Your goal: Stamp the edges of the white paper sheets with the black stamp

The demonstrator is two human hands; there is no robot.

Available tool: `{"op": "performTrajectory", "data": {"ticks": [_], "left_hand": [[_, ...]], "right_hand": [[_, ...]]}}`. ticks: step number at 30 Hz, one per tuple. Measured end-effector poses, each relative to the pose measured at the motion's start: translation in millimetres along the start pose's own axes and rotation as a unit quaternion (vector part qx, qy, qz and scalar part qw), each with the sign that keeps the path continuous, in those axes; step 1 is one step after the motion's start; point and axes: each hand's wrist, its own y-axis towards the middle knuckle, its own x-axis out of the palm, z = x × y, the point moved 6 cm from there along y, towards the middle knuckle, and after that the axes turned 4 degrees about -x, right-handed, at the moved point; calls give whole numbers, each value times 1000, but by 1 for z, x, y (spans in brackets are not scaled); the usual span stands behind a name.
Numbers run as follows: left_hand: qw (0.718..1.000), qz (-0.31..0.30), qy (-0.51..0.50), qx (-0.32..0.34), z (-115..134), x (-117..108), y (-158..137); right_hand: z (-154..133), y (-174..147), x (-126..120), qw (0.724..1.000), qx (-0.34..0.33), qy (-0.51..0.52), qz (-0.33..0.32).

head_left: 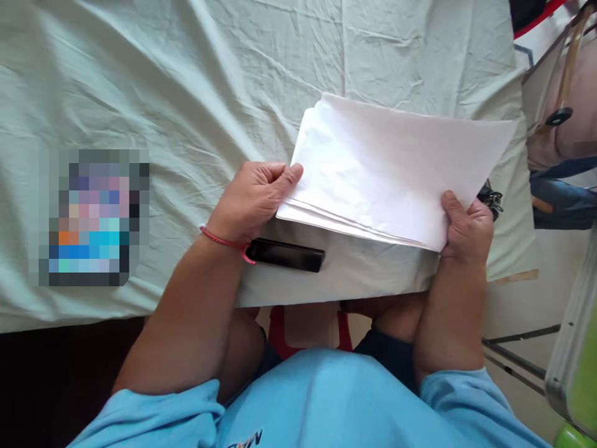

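Observation:
A stack of white paper sheets is held over the cloth-covered table, one hand at each end. My left hand pinches its left edge, thumb on top and fingers hidden beneath. At the lower right corner my right hand grips the sheets the same way, thumb above. Along the near edge the layers are slightly spread apart. A dark, flat, oblong case-like object lies on the cloth just below the left hand. Beyond the right hand, a small black and metal item is partly covered by the paper.
A pale, wrinkled cloth covers the table. A pixelated, phone-like object lies at the left. Off the table's right side are a metal-framed piece of furniture and part of another person.

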Motion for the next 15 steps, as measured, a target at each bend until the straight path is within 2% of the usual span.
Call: {"op": "performTrajectory", "data": {"ticks": [5, 11, 15], "left_hand": [[998, -40, -44, -26, 1, 7, -2], [995, 1, -91, -39, -9, 0, 1], [993, -29, -109, -21, -5, 2, 1]], "right_hand": [[4, 6, -7, 1000, 2, 6, 31], [6, 5, -6, 1000, 5, 8, 27], [6, 8, -10, 999, -2, 9, 43]]}}
